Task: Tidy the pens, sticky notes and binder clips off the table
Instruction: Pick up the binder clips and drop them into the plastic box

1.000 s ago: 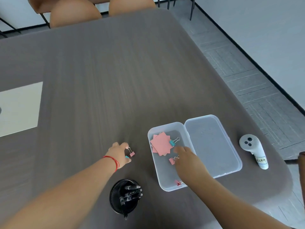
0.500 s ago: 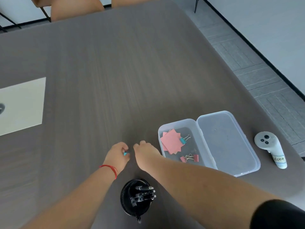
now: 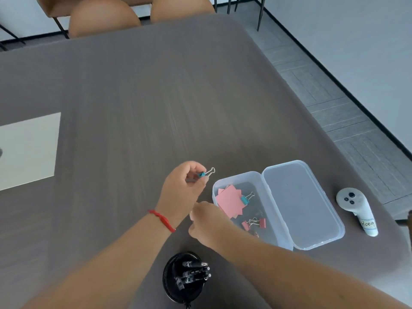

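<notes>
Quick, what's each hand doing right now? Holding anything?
Left hand: closed, pinching a teal binder clip above the table.
Right hand: fingers curled by the clear plastic box; cannot tell whether it holds anything.

There is only one camera, worn on the person's head. It looks forward and steeply down over the grey table [image 3: 156,103]. The wide lens bends the table edges. Both forearms enter from the bottom edge, so the left hand [image 3: 181,188] and the right hand [image 3: 208,221] are near the lens. At the top, the chairs [image 3: 104,17] and floor are far.
</notes>
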{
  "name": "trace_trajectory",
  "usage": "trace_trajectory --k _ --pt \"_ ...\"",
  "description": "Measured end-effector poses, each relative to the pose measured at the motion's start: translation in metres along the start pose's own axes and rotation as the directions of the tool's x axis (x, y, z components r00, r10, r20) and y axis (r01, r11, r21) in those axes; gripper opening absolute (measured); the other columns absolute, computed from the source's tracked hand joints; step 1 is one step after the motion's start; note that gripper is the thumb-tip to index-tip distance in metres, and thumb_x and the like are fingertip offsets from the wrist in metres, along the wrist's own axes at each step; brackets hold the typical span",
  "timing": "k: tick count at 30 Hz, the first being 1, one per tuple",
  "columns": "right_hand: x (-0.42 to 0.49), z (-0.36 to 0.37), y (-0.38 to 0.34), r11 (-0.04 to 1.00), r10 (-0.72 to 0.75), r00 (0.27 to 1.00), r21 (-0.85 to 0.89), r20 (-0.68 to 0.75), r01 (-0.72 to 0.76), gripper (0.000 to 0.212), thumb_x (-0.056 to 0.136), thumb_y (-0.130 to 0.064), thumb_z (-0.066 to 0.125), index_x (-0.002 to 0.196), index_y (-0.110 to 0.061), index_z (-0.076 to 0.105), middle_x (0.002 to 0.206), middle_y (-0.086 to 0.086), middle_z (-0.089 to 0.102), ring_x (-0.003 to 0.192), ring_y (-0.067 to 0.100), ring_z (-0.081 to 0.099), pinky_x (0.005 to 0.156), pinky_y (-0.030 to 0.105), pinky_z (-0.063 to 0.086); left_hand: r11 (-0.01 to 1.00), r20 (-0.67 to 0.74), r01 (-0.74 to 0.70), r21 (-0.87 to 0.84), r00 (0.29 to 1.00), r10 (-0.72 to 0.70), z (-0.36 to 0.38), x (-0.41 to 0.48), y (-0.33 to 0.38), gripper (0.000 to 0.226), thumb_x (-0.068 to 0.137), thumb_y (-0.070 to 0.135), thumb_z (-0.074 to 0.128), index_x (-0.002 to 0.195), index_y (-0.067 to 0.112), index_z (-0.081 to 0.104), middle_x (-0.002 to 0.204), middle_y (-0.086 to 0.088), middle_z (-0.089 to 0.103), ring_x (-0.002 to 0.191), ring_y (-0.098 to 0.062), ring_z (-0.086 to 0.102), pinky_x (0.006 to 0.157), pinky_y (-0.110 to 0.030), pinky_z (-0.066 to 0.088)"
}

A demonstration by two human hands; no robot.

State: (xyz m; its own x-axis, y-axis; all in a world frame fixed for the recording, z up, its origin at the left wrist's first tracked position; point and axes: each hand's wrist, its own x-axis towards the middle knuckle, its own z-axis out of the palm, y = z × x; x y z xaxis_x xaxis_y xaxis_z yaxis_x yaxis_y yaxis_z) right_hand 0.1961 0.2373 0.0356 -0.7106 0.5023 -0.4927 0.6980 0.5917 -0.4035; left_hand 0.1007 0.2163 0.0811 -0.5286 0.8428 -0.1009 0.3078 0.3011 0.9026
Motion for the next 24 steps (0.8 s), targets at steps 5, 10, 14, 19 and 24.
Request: trace_trajectory --k 5,10,14,19,24 --pt "-0.057 -0.045 0.059 0.956 0.23 0.968 0.21 -0.097 -0.205 0.022 0.087 -0.02 0.054 0.108 -0.012 0.059 0.105 0.007 0.066 0.097 0.027 0.062 0.077 0.028 0.046 0.971 0.341 -0.101 0.219 0.94 0.021 0.039 0.017 0.009 0.012 0.08 0.014 0.067 0.091 0.018 0.066 0.085 0.012 0.063 0.071 -0.001 0.055 0.072 -0.012 0.045" --pt "-0.067 -0.025 0.112 0.879 0.411 0.911 0.275 -0.023 -0.389 0.025 0.085 -0.025 0.059 0.109 -0.018 0.059 0.112 0.003 0.064 0.099 0.022 0.061 0.078 0.026 0.046 0.85 0.571 -0.179 0.495 0.804 -0.163 0.083 0.01 -0.001 0.021 0.086 0.009 0.056 0.104 0.01 0.066 0.113 -0.007 0.064 0.098 -0.024 0.059 0.07 -0.015 0.035" --pt "-0.063 -0.008 0.122 0.882 0.406 0.913 0.277 -0.035 -0.381 0.023 0.086 -0.029 0.06 0.107 -0.019 0.06 0.109 0.003 0.066 0.098 0.022 0.063 0.082 0.028 0.048 0.814 0.595 -0.138 0.565 0.751 -0.286 0.094 0.011 0.002 0.039 0.087 0.008 0.057 0.126 0.008 0.056 0.129 -0.013 0.057 0.102 -0.025 0.055 0.087 -0.025 0.043" --pt "-0.092 -0.02 0.141 0.87 0.438 0.86 0.365 -0.263 -0.331 0.025 0.087 -0.03 0.059 0.112 -0.025 0.056 0.105 -0.003 0.06 0.094 0.019 0.06 0.079 0.029 0.047 0.864 0.489 -0.156 0.479 0.865 -0.114 0.075 0.015 -0.001 0.025 0.085 0.01 0.055 0.106 0.018 0.066 0.115 -0.003 0.067 0.105 -0.019 0.062 0.093 -0.028 0.048" --pt "-0.122 -0.022 0.192 0.783 0.622 0.687 0.287 -0.375 -0.552 0.052 0.084 -0.044 0.064 0.129 -0.027 0.046 0.132 0.001 0.048 0.123 0.026 0.045 0.098 0.04 0.039 0.854 0.437 -0.116 0.507 0.888 -0.139 0.066 0.009 0.003 0.023 0.087 0.01 0.052 0.104 0.019 0.064 0.113 -0.002 0.066 0.105 -0.018 0.063 0.092 -0.03 0.049"
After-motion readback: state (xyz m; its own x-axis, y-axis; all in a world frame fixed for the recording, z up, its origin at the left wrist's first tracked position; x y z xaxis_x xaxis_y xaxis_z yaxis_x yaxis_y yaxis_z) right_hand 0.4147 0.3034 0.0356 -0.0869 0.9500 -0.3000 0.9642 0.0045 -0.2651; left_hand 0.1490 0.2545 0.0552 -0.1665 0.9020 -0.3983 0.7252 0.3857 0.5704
